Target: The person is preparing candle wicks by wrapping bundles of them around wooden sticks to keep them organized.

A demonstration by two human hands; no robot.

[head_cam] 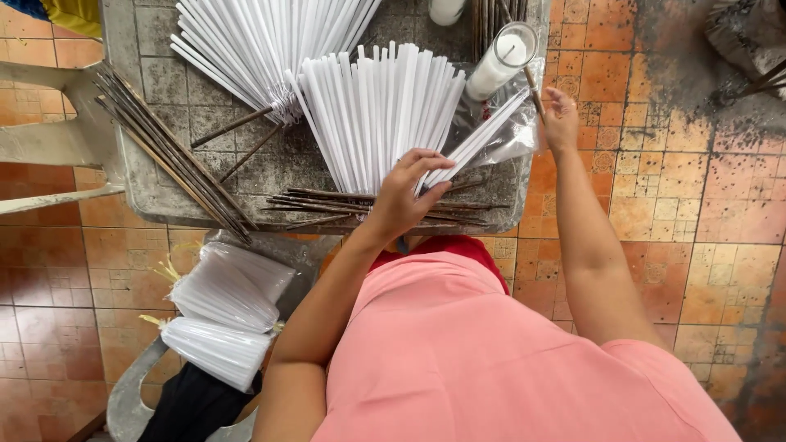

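Note:
My left hand (407,195) rests on a fanned bundle of white sticks (377,110) on the grey table (155,184), fingers gripping the narrow lower end of the fan. My right hand (560,119) is at the table's right edge, pinching a thin brown stick (533,86) that points up and away. A clear plastic bag (508,131) with a few white sticks lies between my hands. Bare dark sticks (327,200) lie across the table's near edge under my left hand.
A second fan of white sticks (254,41) lies at the back. A glass candle (501,61) stands near the right corner. A long bunch of dark sticks (172,151) runs diagonally at left. Bagged white sticks (225,307) sit on a chair below.

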